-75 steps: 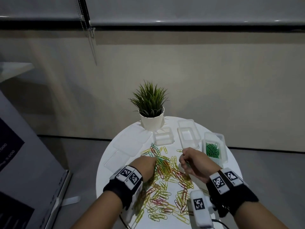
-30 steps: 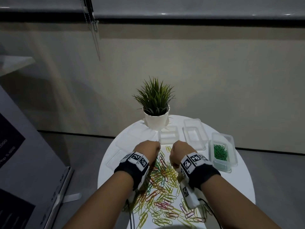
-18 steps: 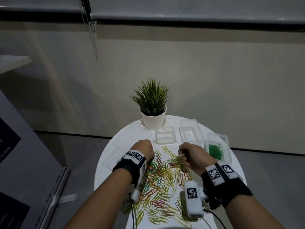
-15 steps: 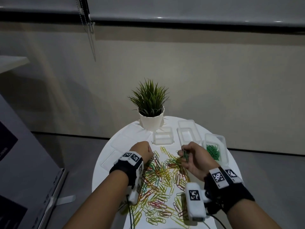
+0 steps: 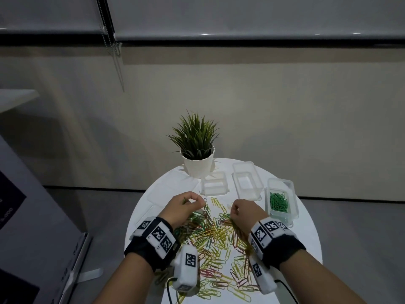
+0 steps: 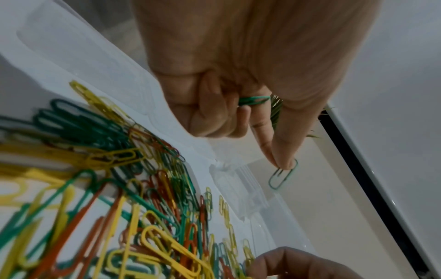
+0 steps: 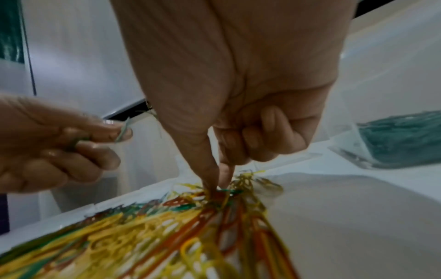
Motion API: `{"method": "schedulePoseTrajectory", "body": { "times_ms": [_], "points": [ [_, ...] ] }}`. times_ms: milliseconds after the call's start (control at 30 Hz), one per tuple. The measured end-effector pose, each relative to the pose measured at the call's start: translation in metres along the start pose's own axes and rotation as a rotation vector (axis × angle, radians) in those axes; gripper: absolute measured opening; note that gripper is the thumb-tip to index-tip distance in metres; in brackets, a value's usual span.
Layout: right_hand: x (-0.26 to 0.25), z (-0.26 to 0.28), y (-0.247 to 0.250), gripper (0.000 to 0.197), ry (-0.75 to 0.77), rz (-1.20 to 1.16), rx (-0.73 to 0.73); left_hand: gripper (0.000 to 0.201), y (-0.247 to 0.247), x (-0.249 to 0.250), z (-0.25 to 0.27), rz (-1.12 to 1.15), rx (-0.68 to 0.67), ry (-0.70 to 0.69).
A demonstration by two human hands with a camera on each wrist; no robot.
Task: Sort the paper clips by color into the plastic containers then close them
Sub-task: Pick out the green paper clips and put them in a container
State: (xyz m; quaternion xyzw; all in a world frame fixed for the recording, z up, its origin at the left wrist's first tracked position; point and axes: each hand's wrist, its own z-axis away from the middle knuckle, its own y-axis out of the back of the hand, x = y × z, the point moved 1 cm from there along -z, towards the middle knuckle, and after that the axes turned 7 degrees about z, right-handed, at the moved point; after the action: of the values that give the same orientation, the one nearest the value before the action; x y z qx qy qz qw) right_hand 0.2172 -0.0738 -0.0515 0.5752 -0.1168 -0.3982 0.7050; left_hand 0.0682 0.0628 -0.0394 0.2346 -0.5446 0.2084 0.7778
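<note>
Head view: a round white table (image 5: 306, 227) carries a mixed heap of paper clips (image 5: 219, 238), yellow, orange and green. The left hand (image 5: 182, 207), which half a second ago lay low at the heap's edge, is now raised above it, thumb and forefinger closed together. The right hand (image 5: 245, 213), which was then lifted clear with a green clip, has dropped back onto the heap. Beyond the fingertips stand two empty plastic containers (image 5: 246, 181); a third container (image 5: 293, 207), to the right of the right hand, holds the sorted green clips (image 5: 278, 201). A potted plant (image 5: 197, 154) sits behind.

Left wrist view: the thumb and forefinger pinch a green clip (image 6: 282, 175) that hangs below the fingertips; another green clip (image 6: 254, 100) is tucked under the curled fingers. The heap lies lower left.

Right wrist view, blurred: the right thumb and forefinger press together into the heap, seemingly around a green clip (image 7: 229, 191), though a firm hold cannot be confirmed.

Both hands appear to be gathering greens, so the sorting is at an early stage, and no lid is on
</note>
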Motion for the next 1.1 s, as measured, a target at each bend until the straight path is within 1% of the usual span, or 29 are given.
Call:
{"method": "schedulePoseTrajectory", "body": {
  "times_ms": [100,133,200,267,333,367,433,467,533,633,700,767,833,867,933,1000,1033,1100],
  "points": [
    [-0.004,-0.005,-0.002,0.016,0.002,0.060,-0.013,0.014,-0.001,0.000,0.000,0.035,0.064,0.027],
    [-0.005,-0.005,-0.001,0.017,0.012,0.050,-0.024,0.018,-0.002,0.001,-0.001,0.105,0.090,0.059],
    [-0.005,-0.002,0.002,0.023,0.025,-0.018,-0.050,0.022,-0.005,0.002,0.000,0.347,0.101,0.129],
    [-0.001,0.000,0.004,0.027,0.017,-0.119,-0.052,0.018,-0.008,0.003,0.000,0.583,0.064,0.160],
    [0.005,0.002,0.005,0.023,-0.002,-0.174,-0.013,0.015,-0.011,0.003,-0.001,0.702,0.022,0.157],
    [0.008,0.003,0.004,0.018,-0.003,-0.168,0.009,0.014,-0.012,0.002,-0.003,0.730,0.010,0.156],
    [0.009,0.006,0.004,0.004,0.016,-0.125,0.005,0.010,-0.016,0.001,-0.005,0.772,-0.003,0.160],
    [0.007,0.006,0.002,0.003,0.032,-0.095,-0.010,0.008,-0.017,0.000,-0.006,0.795,-0.009,0.162],
    [0.003,0.006,0.001,0.006,0.056,-0.035,-0.028,0.013,-0.019,0.000,-0.007,0.827,-0.011,0.173],
    [-0.004,0.003,0.000,0.013,0.049,0.023,-0.058,0.014,-0.021,-0.001,-0.009,0.804,-0.033,0.201],
    [-0.004,0.001,0.001,0.018,0.029,-0.001,-0.072,0.021,-0.021,0.000,-0.010,0.720,-0.036,0.209],
    [0.000,0.000,0.002,0.024,-0.012,-0.045,-0.071,0.022,-0.021,0.001,-0.012,0.542,-0.016,0.176],
    [0.006,-0.001,0.001,0.023,-0.067,-0.036,-0.063,0.027,-0.019,0.000,-0.016,0.219,0.022,0.136],
    [0.008,-0.001,0.001,0.017,-0.087,-0.010,-0.056,0.028,-0.018,-0.001,-0.020,0.019,0.049,0.100],
    [0.012,0.000,0.001,0.005,-0.107,0.053,-0.031,0.020,-0.016,-0.002,-0.027,-0.323,0.079,0.015],
    [0.012,0.000,0.003,0.004,-0.079,0.047,-0.006,0.018,-0.019,-0.004,-0.033,-0.546,0.098,0.009],
    [0.011,0.001,0.004,0.003,-0.052,0.015,0.003,0.021,-0.021,-0.005,-0.035,-0.617,0.110,0.022],
    [0.006,0.002,0.005,0.007,-0.003,-0.023,-0.002,0.026,-0.024,-0.006,-0.040,-0.690,0.124,0.045]
  ]
}}
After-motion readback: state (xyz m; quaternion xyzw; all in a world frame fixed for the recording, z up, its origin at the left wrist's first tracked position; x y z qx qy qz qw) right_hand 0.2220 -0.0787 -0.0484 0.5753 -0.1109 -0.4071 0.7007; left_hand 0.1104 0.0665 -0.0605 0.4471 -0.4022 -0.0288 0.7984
